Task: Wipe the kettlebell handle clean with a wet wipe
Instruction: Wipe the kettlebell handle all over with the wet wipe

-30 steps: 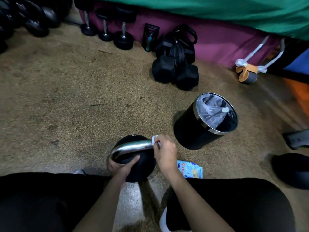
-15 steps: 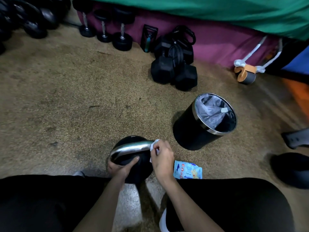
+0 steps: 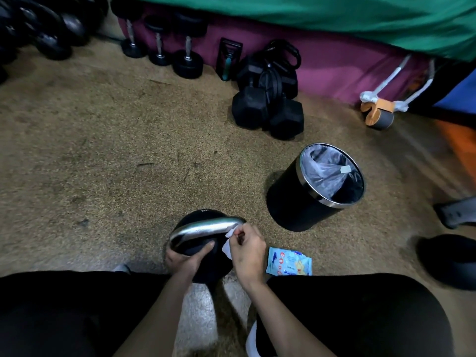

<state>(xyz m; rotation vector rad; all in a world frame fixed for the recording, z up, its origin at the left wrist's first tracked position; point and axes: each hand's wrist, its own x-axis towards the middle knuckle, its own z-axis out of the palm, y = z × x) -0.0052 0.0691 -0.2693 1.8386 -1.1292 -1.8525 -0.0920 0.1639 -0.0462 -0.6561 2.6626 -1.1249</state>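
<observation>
Black kettlebell [image 3: 206, 264] on the floor [image 3: 128, 150]; left hand [image 3: 183, 260] grips its body, right hand [image 3: 248, 253] fingers [image 3: 240, 231] pinch a half-hidden wet wipe [image 3: 227, 247], seemingly touching the handle [image 3: 203, 229] end. Bin [image 3: 288, 202], wipes packet [image 3: 288, 262] alongside.

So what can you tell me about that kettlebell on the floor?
The kettlebell has a round black body and an arched, shiny metal handle. It stands upright on the speckled floor between the person's knees. The left hand holds its near side; the right hand pinches a white wet wipe against the handle's right end.
</observation>
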